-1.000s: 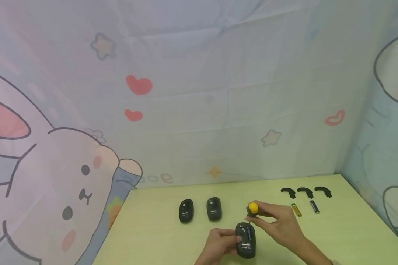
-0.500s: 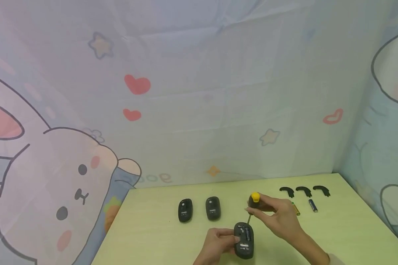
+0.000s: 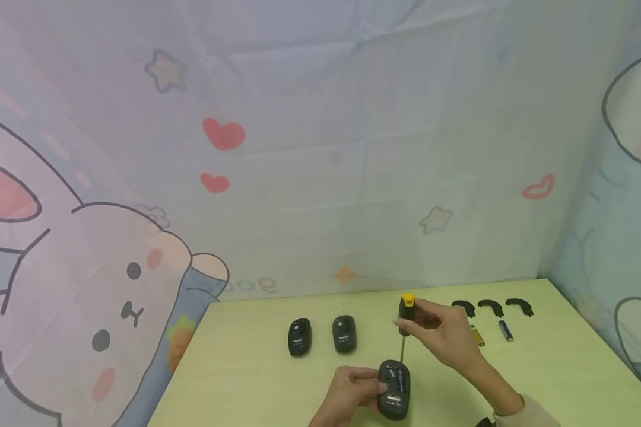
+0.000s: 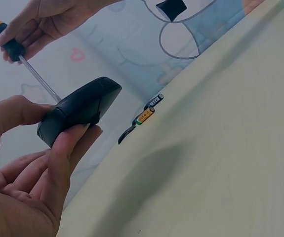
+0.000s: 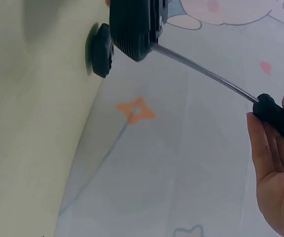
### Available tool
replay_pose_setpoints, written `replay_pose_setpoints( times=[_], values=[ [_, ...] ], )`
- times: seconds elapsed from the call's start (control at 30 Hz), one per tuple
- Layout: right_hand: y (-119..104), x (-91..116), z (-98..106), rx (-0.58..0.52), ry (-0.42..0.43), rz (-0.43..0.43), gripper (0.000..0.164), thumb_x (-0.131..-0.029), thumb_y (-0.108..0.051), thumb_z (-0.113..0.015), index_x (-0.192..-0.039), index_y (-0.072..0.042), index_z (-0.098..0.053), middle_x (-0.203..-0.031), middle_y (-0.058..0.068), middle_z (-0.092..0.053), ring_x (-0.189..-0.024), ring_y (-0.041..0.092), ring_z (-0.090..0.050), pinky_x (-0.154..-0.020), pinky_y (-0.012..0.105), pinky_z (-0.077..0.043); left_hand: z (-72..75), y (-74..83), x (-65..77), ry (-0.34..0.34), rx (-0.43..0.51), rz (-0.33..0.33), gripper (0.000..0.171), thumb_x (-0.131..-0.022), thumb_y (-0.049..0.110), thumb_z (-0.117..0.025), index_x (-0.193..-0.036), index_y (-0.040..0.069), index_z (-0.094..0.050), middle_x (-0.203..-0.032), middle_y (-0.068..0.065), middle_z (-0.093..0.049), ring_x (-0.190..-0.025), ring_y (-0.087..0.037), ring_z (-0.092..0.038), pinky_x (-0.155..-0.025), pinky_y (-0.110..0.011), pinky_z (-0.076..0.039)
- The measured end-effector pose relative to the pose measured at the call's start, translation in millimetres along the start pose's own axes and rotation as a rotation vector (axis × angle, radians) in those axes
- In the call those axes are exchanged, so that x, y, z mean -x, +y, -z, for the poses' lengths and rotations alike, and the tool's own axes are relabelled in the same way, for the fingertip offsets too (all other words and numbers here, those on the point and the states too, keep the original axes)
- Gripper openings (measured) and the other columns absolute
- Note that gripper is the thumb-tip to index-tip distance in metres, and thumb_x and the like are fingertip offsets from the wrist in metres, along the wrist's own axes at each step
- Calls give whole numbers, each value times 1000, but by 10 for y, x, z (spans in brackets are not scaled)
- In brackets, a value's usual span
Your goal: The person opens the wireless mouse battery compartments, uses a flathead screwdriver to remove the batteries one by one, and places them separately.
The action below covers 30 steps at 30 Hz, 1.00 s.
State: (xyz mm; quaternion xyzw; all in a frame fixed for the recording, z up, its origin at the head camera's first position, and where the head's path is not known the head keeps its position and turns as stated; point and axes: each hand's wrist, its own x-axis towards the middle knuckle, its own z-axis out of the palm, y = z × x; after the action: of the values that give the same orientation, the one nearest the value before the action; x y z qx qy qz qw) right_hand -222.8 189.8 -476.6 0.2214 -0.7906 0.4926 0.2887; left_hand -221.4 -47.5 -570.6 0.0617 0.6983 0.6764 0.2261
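Observation:
My left hand (image 3: 349, 394) grips a black computer mouse (image 3: 393, 400) by its left side, lifted above the table with its underside facing me. An open battery bay shows on that underside. My right hand (image 3: 448, 338) holds a screwdriver (image 3: 407, 314) with a black handle and yellow end cap. Its metal shaft (image 5: 206, 71) slants down to the upper end of the mouse, where the tip meets the underside near the edge. In the left wrist view, the thumb (image 4: 23, 114) and fingers of my left hand pinch the mouse from both sides.
Two more black mice (image 3: 300, 337) (image 3: 344, 334) lie underside up on the pale table (image 3: 246, 379). At the right are several curved black covers (image 3: 490, 307), a yellow-green battery (image 3: 477, 335) and a dark battery (image 3: 505, 330). A printed cloth (image 3: 320, 148) hangs behind.
My right hand has tipped the screwdriver more upright, its handle rising and more of the shaft showing. The mouse in my left hand stays nearly where it was.

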Motion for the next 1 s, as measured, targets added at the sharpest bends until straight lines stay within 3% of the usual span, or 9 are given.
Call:
replay_pose_setpoints(
  times=[0.3, 0.57, 0.77, 1.0],
  values=[
    [148, -144, 101, -42, -101, -318, 50, -93, -25, -82, -133, 3, -69, -100, 15, -82, -82, 7, -79, -73, 22, -65, -16, -40, 13, -51, 4, -34, 35, -85, 5, -77, -120, -4, -75, -105, -22, -80, -81, -17, -79, -64, -27, -66],
    [373, -275, 130, -156, -175, -501, 59, -96, -29, -79, -139, 8, -62, -112, 25, -79, -83, 18, -81, -91, 40, -67, -8, 11, 31, -81, 12, -55, 36, -85, 5, -77, -120, -2, -75, -104, -20, -81, -82, -13, -78, -64, -24, -65],
    [574, -263, 93, -314, -174, -615, 56, -96, -27, -78, -133, 12, -64, -113, 24, -78, -87, 17, -81, -80, 31, -68, -4, -17, 32, -125, 38, -77, 36, -86, 6, -76, -121, -3, -75, -106, -21, -80, -81, -10, -77, -63, -22, -65],
    [750, -203, 34, -374, -175, -721, 49, -97, -24, -77, -126, 15, -67, -97, 11, -81, -83, 13, -79, -77, 27, -68, -20, -24, 27, -144, 39, -76, 36, -87, 6, -77, -122, -3, -74, -111, -23, -79, -86, -13, -79, -66, -24, -66]
  ],
)
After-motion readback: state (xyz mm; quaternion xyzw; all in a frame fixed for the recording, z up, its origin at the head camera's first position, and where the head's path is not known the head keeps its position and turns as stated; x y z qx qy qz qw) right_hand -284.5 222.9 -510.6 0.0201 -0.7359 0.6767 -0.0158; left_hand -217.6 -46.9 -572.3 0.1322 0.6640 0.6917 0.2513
